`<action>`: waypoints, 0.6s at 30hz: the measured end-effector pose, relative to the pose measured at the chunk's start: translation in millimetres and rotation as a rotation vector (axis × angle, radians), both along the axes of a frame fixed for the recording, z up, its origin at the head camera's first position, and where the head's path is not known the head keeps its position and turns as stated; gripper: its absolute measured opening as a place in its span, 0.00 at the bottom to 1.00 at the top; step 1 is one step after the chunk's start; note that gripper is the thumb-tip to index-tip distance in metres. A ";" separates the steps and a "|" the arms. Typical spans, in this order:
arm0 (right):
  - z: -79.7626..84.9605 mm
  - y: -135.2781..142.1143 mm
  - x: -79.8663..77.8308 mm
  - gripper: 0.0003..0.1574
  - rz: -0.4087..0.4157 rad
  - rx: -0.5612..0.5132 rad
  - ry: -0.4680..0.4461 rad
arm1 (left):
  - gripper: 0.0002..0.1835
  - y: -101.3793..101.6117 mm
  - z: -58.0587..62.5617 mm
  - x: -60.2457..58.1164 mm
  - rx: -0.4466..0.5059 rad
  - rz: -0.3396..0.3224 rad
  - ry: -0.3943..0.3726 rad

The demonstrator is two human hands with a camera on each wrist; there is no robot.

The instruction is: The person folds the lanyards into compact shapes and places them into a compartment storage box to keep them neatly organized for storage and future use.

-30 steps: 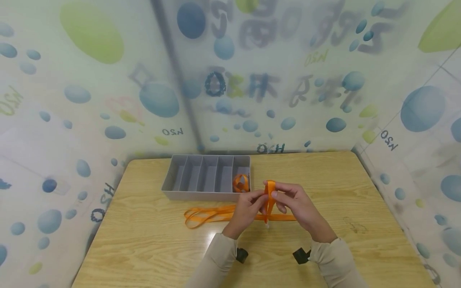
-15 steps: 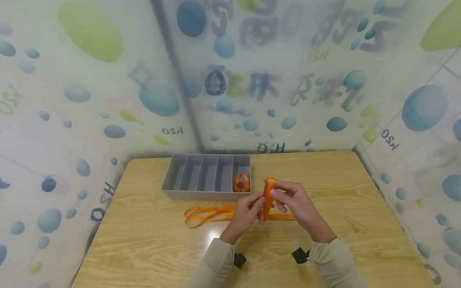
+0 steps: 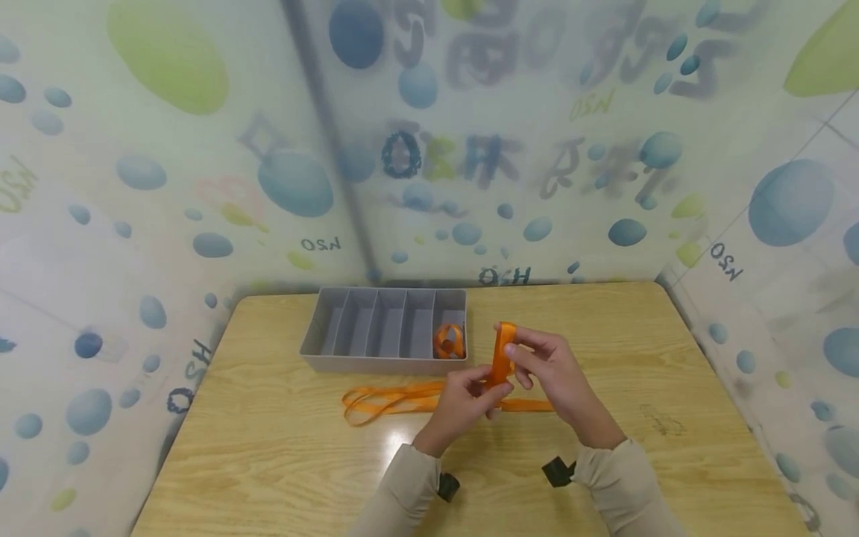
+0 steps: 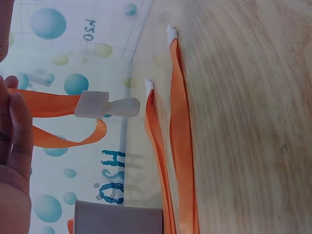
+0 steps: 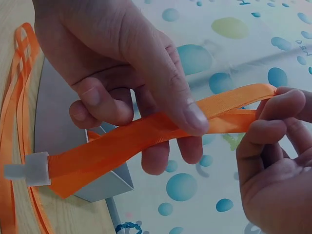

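Observation:
An orange lanyard (image 3: 502, 358) with a white plastic clip (image 5: 36, 169) is stretched between both hands above the table. My right hand (image 3: 553, 373) holds its folded upper end between thumb and fingers. Lower down, my left hand (image 3: 459, 406) pinches the strap, thumb across the front and fingers behind. The clip hangs below the left hand in the left wrist view, and a loose loop of strap (image 4: 73, 141) shows beside it. In the right wrist view the left hand (image 5: 156, 83) covers the middle of the strap, and the right hand (image 5: 280, 151) is partly cut off.
Orange lanyards (image 3: 392, 399) lie lengthwise on the wooden table (image 3: 288, 462) behind the hands, two white clip ends (image 4: 172, 34) showing. A grey divided box (image 3: 372, 364) stands behind them, a coiled orange lanyard (image 3: 450, 341) in its rightmost compartment. Patterned walls (image 3: 429, 209) enclose the table.
The right hand has risen slightly with the folded end. The left hand's grip has shifted down the strap, which now lies flatter, its layers closer together.

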State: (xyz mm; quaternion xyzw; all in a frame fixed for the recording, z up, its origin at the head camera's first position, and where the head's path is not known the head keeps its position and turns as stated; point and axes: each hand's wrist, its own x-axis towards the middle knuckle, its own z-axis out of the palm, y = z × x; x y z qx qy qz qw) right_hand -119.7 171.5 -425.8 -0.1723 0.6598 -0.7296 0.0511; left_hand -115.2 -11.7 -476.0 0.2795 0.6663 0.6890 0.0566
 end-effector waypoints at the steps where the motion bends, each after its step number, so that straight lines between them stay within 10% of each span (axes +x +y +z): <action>1: 1.0 -0.2 -1.0 0.19 -0.005 0.001 0.002 | 0.08 0.3 0.3 -0.7 0.002 0.000 -0.004; 18: 19.2 -1.6 -8.6 0.20 -0.011 0.001 0.047 | 0.10 0.2 11.5 -17.3 -0.004 0.046 0.090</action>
